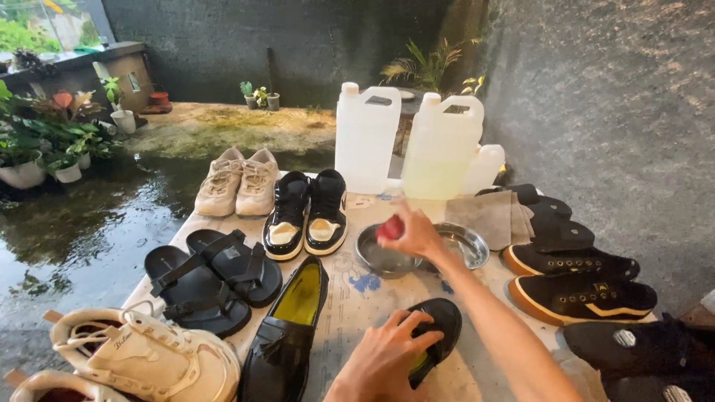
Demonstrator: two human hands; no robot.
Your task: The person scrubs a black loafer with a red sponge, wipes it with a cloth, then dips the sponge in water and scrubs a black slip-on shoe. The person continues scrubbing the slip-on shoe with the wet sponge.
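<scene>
The black loafer (pixel 436 327) lies at the table's near edge, pinned under the left hand (pixel 387 357), while the right hand (pixel 417 234) pinches a red brush (pixel 389 229) over the steel bowl (pixel 383 257); wet it lightly and keep the shoe steady.

Two tall white plastic jerrycans (pixel 366 134) (pixel 442 145) stand side by side at upper centre of the frame; a smaller white container (pixel 484 167) sits just right.
</scene>
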